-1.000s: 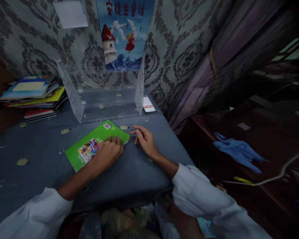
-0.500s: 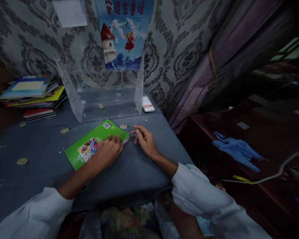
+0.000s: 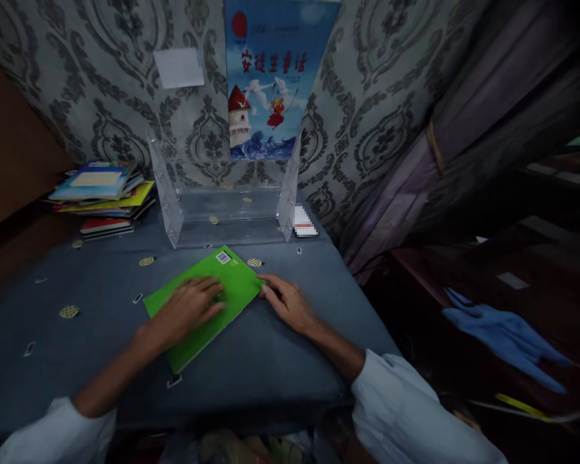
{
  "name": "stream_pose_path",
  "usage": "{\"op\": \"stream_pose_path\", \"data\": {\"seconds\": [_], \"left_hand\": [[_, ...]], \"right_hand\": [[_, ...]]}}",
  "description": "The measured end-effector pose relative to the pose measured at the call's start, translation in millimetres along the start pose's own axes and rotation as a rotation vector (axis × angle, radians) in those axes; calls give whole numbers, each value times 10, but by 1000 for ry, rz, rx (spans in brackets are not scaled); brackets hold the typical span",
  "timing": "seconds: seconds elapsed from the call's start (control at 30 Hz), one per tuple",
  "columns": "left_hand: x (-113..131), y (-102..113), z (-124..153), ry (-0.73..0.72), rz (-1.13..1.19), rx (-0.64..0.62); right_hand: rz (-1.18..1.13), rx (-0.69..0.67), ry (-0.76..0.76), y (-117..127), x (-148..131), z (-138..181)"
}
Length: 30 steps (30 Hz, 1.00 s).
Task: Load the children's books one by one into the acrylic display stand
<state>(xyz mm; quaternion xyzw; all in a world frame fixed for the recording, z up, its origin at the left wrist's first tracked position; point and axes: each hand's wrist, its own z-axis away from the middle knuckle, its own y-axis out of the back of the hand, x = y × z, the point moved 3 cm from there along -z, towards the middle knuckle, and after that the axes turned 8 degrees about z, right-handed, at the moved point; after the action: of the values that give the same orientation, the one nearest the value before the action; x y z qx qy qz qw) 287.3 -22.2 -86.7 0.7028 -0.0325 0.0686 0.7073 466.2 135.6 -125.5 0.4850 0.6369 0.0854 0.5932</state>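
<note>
A thin green book (image 3: 232, 283) lies flat on the grey-blue tablecloth (image 3: 91, 335), back cover up with a barcode near its far corner. My left hand (image 3: 186, 309) rests flat on top of it, fingers stretched out. My right hand (image 3: 287, 301) lies on the cloth at the book's right corner, its fingertips touching the edge. Behind the book stands a clear acrylic book stand (image 3: 229, 206) against the wall.
A stack of books (image 3: 101, 196) sits at the back left. A picture book (image 3: 278, 84) leans upright on the patterned wall. A curtain (image 3: 415, 161) hangs at the right. The table drops off on the right to dark furniture with a blue cloth (image 3: 502, 335).
My left hand has spread flat over the book's cover, hiding the picture. My right hand has moved in to touch the book's corner. The camera view has tilted and shifted.
</note>
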Motion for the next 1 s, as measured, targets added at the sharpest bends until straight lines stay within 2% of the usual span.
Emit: {"op": "stream_pose_path", "data": {"seconds": [0.1, 0.17, 0.27, 0.4, 0.57, 0.67, 0.77, 0.93, 1.0], "left_hand": [[-381, -56, 298, 165, -33, 61], [-466, -97, 431, 222, -37, 91], [-357, -120, 478, 318, -135, 120], [-81, -98, 358, 398, -241, 132], [75, -45, 218, 339, -216, 137], [99, -6, 200, 283, -237, 143], [145, -17, 221, 188, -267, 192], [332, -210, 279, -164, -106, 271], [364, -282, 287, -208, -97, 300]], "right_hand": [[-14, 11, 26, -6, 10, -1], [-10, 19, 41, -24, 31, -27], [27, 13, 70, -66, 92, -148], [41, -3, 103, -134, 234, -449], [63, -8, 85, -234, 438, -821], [70, 8, 85, -281, 504, -905], [54, 33, 91, -318, 524, -859], [62, 95, 146, -332, 448, -629], [44, 112, 179, -309, 374, -519]]}}
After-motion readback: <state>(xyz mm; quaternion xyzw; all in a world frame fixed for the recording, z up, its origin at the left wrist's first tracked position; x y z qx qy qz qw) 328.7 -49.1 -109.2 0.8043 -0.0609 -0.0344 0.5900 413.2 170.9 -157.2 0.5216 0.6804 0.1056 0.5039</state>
